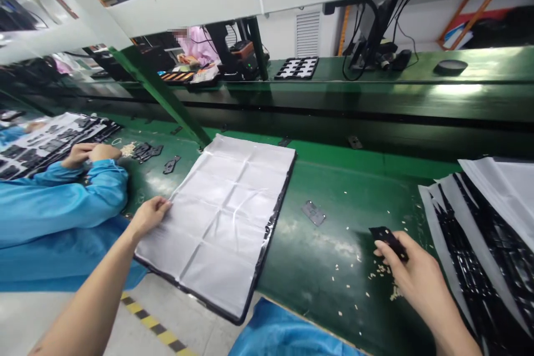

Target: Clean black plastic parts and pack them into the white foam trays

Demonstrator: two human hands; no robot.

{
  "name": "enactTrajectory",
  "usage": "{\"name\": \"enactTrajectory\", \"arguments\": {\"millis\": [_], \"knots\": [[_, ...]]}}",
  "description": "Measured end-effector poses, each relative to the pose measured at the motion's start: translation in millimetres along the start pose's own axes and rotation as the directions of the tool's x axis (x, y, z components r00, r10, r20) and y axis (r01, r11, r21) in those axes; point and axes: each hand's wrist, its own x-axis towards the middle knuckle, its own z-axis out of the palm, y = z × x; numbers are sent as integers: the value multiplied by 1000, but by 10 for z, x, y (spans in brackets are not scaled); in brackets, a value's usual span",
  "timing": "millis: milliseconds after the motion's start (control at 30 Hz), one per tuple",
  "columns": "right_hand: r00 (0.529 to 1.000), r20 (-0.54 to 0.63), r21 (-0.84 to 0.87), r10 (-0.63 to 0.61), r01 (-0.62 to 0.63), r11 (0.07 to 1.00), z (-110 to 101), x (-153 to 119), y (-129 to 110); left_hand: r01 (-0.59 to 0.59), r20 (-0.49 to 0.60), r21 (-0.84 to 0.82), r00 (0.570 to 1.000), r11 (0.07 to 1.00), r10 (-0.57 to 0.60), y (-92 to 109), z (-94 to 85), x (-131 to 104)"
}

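My left hand (151, 214) pinches the left edge of a white film sheet (233, 200). The creased sheet covers a shallow black tray (273, 222) that sticks out over the table's front edge. On the right, my right hand (417, 270) holds a small flat black plastic part (386, 239) between thumb and fingers, just above the green table. Tiny pale chips (381, 270) lie scattered below and around that hand. A similar dark flat plate (314, 213) rests between the tray and my right hand.
A stack of black trays with white sheets (471, 217) stands at the right. To the left, a co-worker's blue sleeve (95, 183) and hands are beside a pile of black parts (146, 151). A green post (162, 97) rises behind the tray. Another person in pink (200, 44) sits beyond.
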Motion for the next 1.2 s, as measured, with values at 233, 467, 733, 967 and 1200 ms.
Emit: {"name": "enactTrajectory", "arguments": {"millis": [233,467,733,967,1200], "knots": [[996,80,249,-42,21,968,115,-66,-422,188,14,67,982,980,-190,-622,-109,-232],[987,122,298,-102,62,953,226,-97,-477,215,81,191,969,958,-234,-677,-43,-88],[983,130,258,-133,96,961,314,-104,-377,-2,42,167,999,986,-5,-506,-129,23],[982,178,204,-67,30,979,363,-35,2,-118,2,158,993,980,120,-381,-478,320],[988,141,228,-68,34,973,377,-94,-65,-204,91,125,977,971,194,-77,-463,542]]}}
